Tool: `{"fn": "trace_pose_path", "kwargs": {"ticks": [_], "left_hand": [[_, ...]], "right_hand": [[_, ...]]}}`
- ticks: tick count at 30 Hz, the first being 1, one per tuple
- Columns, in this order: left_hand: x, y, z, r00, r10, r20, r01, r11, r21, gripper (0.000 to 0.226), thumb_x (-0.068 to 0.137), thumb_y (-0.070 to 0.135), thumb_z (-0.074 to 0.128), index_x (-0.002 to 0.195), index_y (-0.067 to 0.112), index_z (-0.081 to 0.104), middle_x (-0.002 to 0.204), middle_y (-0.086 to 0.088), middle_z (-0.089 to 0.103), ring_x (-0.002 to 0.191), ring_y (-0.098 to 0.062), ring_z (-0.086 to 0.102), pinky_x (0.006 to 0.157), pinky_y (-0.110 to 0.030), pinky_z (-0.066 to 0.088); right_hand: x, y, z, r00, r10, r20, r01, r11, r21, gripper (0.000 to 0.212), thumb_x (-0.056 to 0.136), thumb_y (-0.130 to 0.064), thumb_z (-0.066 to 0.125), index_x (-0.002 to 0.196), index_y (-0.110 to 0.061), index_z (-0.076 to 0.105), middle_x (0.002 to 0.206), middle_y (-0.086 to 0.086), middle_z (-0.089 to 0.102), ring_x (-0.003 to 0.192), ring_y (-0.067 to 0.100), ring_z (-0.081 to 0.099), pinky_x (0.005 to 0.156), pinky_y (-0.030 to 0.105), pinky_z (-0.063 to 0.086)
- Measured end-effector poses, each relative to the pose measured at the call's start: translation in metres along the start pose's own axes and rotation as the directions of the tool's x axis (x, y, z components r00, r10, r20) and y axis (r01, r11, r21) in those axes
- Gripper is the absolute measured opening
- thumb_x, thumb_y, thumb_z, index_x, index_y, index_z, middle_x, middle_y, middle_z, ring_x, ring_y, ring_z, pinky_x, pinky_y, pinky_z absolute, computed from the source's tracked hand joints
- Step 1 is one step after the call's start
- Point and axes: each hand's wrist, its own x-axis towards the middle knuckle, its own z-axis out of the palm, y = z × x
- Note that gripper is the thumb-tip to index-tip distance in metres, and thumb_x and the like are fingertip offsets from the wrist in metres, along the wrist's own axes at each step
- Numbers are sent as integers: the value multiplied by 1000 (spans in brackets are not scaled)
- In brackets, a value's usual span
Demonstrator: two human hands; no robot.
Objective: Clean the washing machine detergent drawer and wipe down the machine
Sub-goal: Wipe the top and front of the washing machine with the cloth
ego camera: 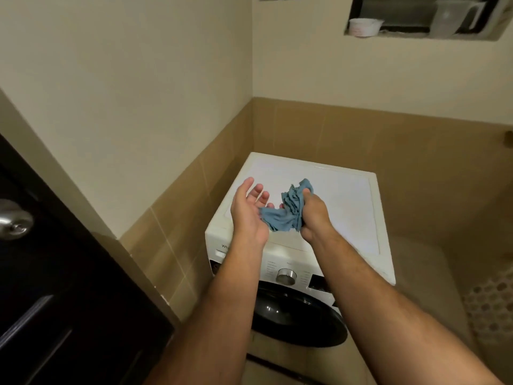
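Observation:
A white front-loading washing machine (347,195) stands in the corner, its dark round door (294,315) facing me. The detergent drawer front (222,250) sits closed at the machine's upper left, partly hidden by my left forearm. My right hand (315,215) grips a crumpled blue cloth (288,211) above the machine's top. My left hand (248,209) is held palm up beside it with fingers straight, and one end of the cloth lies on its palm.
A dark door (63,287) with a metal knob (15,219) fills the lower left. Tiled walls close in behind and left of the machine. A high wall niche holds a white cup (363,25) and a clear jug (455,19). A silver dial (286,275) sits on the control panel.

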Motion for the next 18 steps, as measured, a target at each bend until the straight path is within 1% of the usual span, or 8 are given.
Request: {"fn": "trace_pose_path", "kwargs": {"ticks": [2, 3, 6, 9, 11, 13, 15, 18], "left_hand": [[5, 1, 2, 1000, 8, 17, -8, 1000, 13, 15, 91, 34, 62, 98, 21, 63, 73, 4, 63, 53, -8, 52, 42, -20, 36], [9, 1, 2, 999, 0, 33, -2, 999, 53, 17, 93, 36, 59, 98, 20, 62, 71, 4, 63, 50, -7, 50, 39, -19, 33], [20, -6, -3, 993, -118, 30, 105, 956, 274, 27, 97, 42, 54, 97, 17, 62, 68, 3, 66, 49, -7, 55, 40, -18, 39], [39, -20, -19, 980, -134, -146, 179, 915, 361, 37, 95, 51, 54, 93, 16, 64, 59, 4, 64, 47, -8, 58, 45, -19, 46], [52, -21, -34, 955, -125, -268, 222, 900, 375, 53, 92, 62, 50, 97, 12, 66, 61, -3, 67, 54, -13, 66, 52, -24, 53], [62, -20, -56, 934, -165, -318, 300, 846, 441, 69, 91, 70, 40, 116, 11, 65, 92, -20, 72, 89, -26, 72, 73, -36, 59], [64, -22, -75, 926, -263, -271, 362, 821, 440, 80, 87, 78, 30, 131, 18, 59, 124, -16, 66, 116, -34, 61, 95, -49, 52], [63, -34, -88, 935, -328, -135, 354, 884, 306, 85, 77, 83, 37, 134, 24, 58, 133, -12, 62, 123, -32, 56, 102, -54, 46]], "right_hand": [[8, 0, -1, 999, 31, 7, -31, 999, -45, 35, 105, -29, 38, 121, -3, 55, 112, 22, 65, 90, 31, 65, 81, 46, 57], [12, -1, 0, 999, 46, 26, -44, 998, -53, 36, 105, -30, 38, 122, -2, 55, 114, 22, 65, 94, 31, 64, 86, 48, 54], [18, -1, 12, 973, 151, 172, -152, 988, -11, 39, 105, -33, 41, 116, -2, 61, 102, 17, 71, 91, 28, 69, 86, 42, 56], [17, 8, 29, 924, 251, 290, -241, 968, -69, 44, 104, -37, 41, 104, -1, 67, 92, 16, 71, 82, 25, 69, 83, 38, 55], [22, 11, 37, 929, 253, 271, -233, 967, -107, 44, 104, -38, 41, 100, -3, 67, 91, 12, 71, 81, 25, 68, 77, 37, 56], [29, 9, 41, 955, 244, 169, -218, 963, -155, 37, 102, -39, 43, 95, -11, 66, 96, 7, 69, 90, 24, 66, 82, 39, 55], [42, 9, 42, 964, 216, 158, -173, 953, -250, 29, 102, -39, 44, 96, -17, 62, 106, 7, 67, 102, 23, 63, 91, 39, 52], [51, 26, 46, 924, 200, 324, -102, 949, -297, 28, 104, -32, 41, 101, -15, 63, 107, 7, 71, 99, 20, 68, 83, 33, 54]]}}
